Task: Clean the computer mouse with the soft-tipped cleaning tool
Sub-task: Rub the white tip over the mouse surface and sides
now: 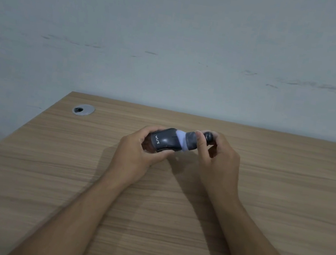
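A dark grey computer mouse [165, 140] with white lettering on its back is held above the wooden desk, tilted, in my left hand [137, 153]. My right hand [217, 158] grips a dark cleaning tool [195, 142] by its body. The tool's pale soft tip [180, 139] presses against the right end of the mouse. The far end of the tool sticks out past my right fingers. My left palm hides the underside of the mouse.
The wooden desk [171, 215] spreads under both forearms. A round silver cable grommet [83, 110] sits at its back left corner. A grey wall rises behind the desk's far edge, and the left edge runs diagonally.
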The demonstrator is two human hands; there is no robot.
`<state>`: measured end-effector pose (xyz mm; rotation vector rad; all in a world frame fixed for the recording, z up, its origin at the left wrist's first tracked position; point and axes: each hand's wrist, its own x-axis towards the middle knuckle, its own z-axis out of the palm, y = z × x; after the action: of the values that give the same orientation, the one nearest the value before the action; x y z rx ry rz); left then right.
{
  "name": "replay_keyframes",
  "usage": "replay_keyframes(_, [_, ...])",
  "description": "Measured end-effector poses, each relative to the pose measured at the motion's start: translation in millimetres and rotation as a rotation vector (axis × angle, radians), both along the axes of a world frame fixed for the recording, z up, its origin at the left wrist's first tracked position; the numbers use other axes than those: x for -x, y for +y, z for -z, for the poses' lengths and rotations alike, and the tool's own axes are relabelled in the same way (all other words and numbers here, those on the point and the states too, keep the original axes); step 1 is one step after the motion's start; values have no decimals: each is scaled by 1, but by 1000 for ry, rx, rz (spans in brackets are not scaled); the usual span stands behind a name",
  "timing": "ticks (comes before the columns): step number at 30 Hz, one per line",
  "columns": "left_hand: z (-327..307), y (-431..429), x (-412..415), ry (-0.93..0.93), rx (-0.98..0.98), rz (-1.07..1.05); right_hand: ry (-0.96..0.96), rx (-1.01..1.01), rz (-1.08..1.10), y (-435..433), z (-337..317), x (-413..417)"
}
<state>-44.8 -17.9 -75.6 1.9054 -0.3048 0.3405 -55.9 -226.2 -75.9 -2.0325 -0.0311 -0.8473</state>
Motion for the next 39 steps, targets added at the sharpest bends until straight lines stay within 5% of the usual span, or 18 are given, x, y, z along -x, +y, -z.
replay_keyframes(5, [1,-2,0,25,-54,-56,-33,-70,-15,-1,-6,5])
replay_keyframes(11, [1,-5,-1,36,-161,-96,-106,179,-200,15,-9,17])
replay_keyframes(39, [-3,6,-4,168,-6,-145,-174,221,-218,-3,-6,9])
